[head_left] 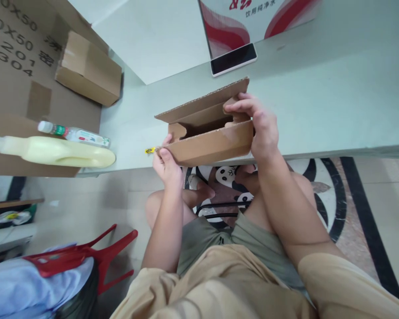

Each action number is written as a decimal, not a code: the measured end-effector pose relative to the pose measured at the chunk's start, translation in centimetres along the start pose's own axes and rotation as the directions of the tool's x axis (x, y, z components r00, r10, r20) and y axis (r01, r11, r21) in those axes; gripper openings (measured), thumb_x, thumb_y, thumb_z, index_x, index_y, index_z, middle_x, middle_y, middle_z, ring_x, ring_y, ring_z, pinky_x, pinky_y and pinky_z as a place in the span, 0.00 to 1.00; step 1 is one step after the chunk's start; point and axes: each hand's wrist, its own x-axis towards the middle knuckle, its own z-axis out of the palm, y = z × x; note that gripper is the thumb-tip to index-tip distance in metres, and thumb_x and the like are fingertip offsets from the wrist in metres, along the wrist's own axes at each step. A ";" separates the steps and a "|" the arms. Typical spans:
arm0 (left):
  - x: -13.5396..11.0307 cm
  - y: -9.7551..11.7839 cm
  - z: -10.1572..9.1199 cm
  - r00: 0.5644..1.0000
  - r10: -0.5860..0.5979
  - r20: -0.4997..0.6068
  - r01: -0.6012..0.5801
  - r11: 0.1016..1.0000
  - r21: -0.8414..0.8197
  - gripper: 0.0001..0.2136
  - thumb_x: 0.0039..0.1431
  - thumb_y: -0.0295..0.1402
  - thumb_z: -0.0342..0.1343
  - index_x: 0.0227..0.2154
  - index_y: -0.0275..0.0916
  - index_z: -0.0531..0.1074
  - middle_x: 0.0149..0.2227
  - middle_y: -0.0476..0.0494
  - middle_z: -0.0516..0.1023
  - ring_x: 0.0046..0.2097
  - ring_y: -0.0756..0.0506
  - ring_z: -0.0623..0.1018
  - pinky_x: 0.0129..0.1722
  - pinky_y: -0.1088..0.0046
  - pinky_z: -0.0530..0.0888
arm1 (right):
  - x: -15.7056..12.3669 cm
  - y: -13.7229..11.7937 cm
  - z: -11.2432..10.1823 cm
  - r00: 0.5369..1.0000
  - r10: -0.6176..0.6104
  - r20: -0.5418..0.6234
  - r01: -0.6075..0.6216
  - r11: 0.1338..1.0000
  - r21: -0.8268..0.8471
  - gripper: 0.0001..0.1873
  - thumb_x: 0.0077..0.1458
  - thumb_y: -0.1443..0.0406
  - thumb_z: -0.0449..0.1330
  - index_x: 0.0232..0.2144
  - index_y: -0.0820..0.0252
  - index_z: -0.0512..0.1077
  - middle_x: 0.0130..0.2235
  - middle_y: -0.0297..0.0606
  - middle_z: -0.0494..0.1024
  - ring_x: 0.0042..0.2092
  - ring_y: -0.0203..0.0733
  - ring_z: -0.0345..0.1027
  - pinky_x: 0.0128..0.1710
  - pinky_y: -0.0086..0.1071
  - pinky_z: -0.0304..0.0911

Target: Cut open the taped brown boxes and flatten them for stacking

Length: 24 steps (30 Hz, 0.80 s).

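Note:
A small brown cardboard box [216, 144] is held between my two hands at the table's near edge, its long top flap raised and its inside dark. My left hand [168, 166] grips the left end, with the thumb on the near wall. At the other end, my right hand [261, 126] is closed round the corner, its fingers over the right side flap. Just left of my left hand lies a small yellow item [150, 150], partly hidden by that hand. The bottom of the box cannot be seen.
On the pale table [335, 97] stand a white carton with red print [259, 22], a black-screened phone [234, 60] and a closed cardboard box [89, 66]. A water bottle [83, 135] and a pale yellow jug [66, 151] lie leftward. A red chair [103, 257] stands below.

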 end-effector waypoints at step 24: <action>0.9 -1.2 -1.1 0.966 0.115 0.231 -0.142 0.984 0.104 0.13 0.66 0.41 0.52 0.44 0.42 0.78 0.58 0.43 0.77 0.64 0.43 0.72 0.68 0.58 0.64 | -0.2 1.8 0.0 0.992 0.051 -0.113 -0.072 0.978 -0.197 0.19 0.65 0.56 0.48 0.32 0.56 0.75 0.52 0.39 0.72 0.62 0.49 0.63 0.66 0.54 0.57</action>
